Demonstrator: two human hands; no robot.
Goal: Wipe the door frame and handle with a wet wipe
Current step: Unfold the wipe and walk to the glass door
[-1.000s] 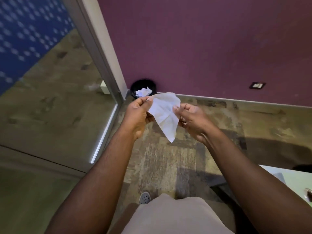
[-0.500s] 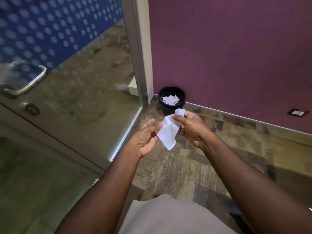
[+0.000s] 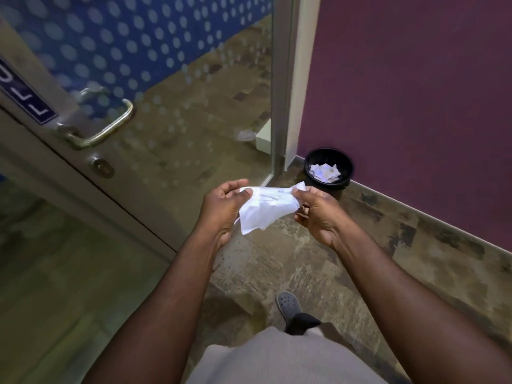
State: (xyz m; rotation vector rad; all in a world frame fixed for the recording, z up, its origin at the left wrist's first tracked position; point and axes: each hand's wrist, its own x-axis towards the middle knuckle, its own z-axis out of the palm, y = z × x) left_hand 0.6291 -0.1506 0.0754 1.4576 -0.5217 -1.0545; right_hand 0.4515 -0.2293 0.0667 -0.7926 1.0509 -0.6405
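A white wet wipe (image 3: 266,209) is stretched between both hands in front of my body. My left hand (image 3: 224,209) pinches its left edge between thumb and fingers. My right hand (image 3: 315,212) pinches its right edge. The metal door handle (image 3: 108,128) curves out from the glass door at the left, with a round lock (image 3: 101,164) just below it. The grey door frame (image 3: 279,87) stands upright beyond my hands, well out of reach of either hand.
A black waste bin (image 3: 328,178) holding crumpled white wipes sits on the floor by the purple wall (image 3: 410,92). The glass door (image 3: 166,79) with a dotted film and a blue sign (image 3: 25,98) fills the left. My grey shoe (image 3: 288,304) is below.
The view has swung left, bringing the door handle and lock into sight. My left hand has taken hold of the wipe again, and both hands have pulled it out wider.
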